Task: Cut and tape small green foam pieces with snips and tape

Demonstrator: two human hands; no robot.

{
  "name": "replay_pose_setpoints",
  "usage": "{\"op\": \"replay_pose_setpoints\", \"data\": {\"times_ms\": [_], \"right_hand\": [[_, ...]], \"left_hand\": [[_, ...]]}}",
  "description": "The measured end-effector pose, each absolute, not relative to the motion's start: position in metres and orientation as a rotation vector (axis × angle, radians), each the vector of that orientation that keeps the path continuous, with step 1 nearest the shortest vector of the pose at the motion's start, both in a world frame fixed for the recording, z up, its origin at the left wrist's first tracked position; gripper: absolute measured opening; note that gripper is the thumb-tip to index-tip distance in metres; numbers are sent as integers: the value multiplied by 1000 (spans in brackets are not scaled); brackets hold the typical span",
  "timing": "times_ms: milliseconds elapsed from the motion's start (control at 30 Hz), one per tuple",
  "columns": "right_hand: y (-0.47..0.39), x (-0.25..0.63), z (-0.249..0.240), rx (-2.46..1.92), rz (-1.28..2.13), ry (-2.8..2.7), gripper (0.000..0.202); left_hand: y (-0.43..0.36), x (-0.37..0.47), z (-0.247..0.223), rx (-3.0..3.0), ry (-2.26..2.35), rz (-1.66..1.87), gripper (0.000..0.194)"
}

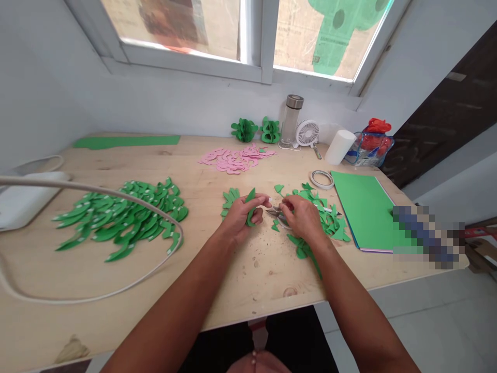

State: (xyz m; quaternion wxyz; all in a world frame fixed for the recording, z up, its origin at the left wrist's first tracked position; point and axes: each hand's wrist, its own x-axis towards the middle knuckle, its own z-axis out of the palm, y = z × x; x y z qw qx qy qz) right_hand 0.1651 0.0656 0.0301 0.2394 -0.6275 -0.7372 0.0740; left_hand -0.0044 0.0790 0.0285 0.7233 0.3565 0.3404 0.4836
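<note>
My left hand is closed round a curved green paper cutout, with a small white bit at its fingertips that is too small to name surely. Close by on the right, my right hand is closed, thumb and finger together, on a pair of scissors whose blades point left toward my left hand. Just behind my left hand lie several green leaf-like cutouts. Beside and under my right hand are green paper scraps.
A heap of green cutouts with white patches lies left, crossed by a white cable. Pink cutouts lie behind. At right are a tape roll and green sheets. A bottle and small fan stand at the wall.
</note>
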Motion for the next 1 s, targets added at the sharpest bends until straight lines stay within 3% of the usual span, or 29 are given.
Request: {"op": "replay_pose_setpoints", "data": {"times_ms": [400, 867, 1000], "right_hand": [[66, 155, 32, -1177, 1147, -1409, 17], [65, 156, 33, -1212, 1175, -1394, 20], [61, 155, 40, -1121, 1263, -1388, 25]], "left_hand": [[76, -1, 29, 876, 699, 977, 17], [77, 1, 29, 953, 778, 1002, 18], [76, 1, 30, 924, 806, 1025, 27]]}}
